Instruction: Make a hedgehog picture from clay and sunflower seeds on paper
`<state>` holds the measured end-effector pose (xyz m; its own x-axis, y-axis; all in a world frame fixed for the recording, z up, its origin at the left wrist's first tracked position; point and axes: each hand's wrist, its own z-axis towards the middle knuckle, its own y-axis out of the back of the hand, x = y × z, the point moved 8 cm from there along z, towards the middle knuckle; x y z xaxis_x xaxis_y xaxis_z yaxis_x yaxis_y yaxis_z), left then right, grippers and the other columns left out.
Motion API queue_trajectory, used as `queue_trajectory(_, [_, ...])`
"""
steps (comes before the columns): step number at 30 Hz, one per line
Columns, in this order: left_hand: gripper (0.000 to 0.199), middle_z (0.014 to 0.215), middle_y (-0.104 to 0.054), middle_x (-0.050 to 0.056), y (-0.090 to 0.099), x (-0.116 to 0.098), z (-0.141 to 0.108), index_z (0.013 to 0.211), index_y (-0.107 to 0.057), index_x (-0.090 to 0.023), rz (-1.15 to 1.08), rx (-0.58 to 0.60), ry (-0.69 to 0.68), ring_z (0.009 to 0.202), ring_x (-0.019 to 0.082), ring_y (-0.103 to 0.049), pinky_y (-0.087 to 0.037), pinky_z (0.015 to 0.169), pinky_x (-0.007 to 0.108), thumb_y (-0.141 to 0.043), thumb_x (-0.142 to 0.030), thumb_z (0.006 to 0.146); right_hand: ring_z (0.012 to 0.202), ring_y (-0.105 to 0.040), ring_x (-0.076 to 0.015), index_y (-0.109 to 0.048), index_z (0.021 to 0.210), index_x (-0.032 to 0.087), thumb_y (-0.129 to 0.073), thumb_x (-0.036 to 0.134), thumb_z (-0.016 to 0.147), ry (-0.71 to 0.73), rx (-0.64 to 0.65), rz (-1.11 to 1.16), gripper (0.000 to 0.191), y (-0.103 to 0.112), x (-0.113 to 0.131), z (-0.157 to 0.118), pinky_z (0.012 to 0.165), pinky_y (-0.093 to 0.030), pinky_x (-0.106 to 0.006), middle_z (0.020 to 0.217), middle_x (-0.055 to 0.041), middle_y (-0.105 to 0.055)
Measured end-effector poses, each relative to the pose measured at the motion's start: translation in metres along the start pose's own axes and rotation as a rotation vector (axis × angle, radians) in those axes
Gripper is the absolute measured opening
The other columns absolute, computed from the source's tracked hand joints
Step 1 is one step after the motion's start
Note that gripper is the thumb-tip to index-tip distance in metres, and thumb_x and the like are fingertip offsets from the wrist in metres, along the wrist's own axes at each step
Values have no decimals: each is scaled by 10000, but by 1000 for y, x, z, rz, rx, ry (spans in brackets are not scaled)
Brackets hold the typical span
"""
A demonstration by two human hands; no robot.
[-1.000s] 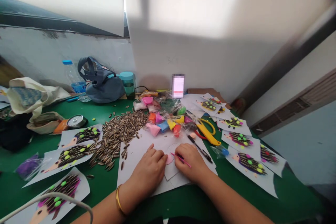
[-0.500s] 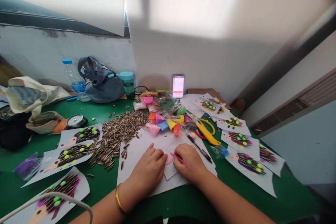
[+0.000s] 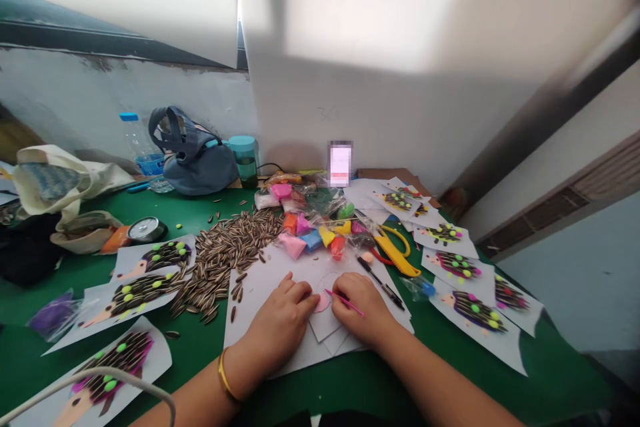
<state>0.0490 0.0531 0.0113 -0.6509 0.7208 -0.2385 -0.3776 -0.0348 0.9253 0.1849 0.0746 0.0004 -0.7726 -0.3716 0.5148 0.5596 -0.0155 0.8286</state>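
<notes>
My right hand [image 3: 357,303] is closed around a thin pink modelling tool [image 3: 345,301], its tip angled towards a flat piece of pink clay [image 3: 323,301]. That clay lies on a small white sheet [image 3: 327,327] with a faint drawn outline above it. My left hand [image 3: 285,313], a gold bangle at its wrist, rests on the paper with fingers bent but loose; its fingertips touch the left edge of the clay. More white paper [image 3: 250,320] lies beneath both hands. Beside my right hand are black pens [image 3: 383,283] and a small peach lump of clay [image 3: 367,257].
Sunflower seeds [image 3: 220,260] are heaped left of the paper. Bagged coloured clay [image 3: 313,240] and yellow-handled scissors [image 3: 397,253] lie beyond it. Seed-covered hedgehog pictures [image 3: 473,313] flank both sides. A blue bag [image 3: 200,160], a teal-lidded cup [image 3: 244,163] and a blurred-out phone [image 3: 340,165] stand behind.
My left hand has shifted slightly, showing more of the pink clay and the drawn outline. The small sheet has moved a little to the left. My right hand keeps hold of the tool.
</notes>
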Motion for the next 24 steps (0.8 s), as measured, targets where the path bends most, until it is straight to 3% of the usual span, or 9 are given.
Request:
queue_trajectory(11, [394, 1100, -603, 51, -5, -2, -2, 1247, -627, -341, 74, 58, -4, 966, 234, -531, -298, 1104, 588, -561, -125, 924, 706, -512, -159, -522, 700, 201, -532, 123, 806, 8, 24, 92, 132, 7, -5, 2, 641, -329, -279, 735, -7, -578])
queue_trajectory(24, [355, 1082, -592, 41, -8, -1, -4, 1247, -624, -334, 59, 56, 6, 951, 219, -511, -249, 1126, 574, -569, -159, 943, 775, -515, -189, -515, 723, 195, -550, 124, 782, 27, 25, -120, 99, 6, 16, -21, 764, -316, -330, 751, -25, -576])
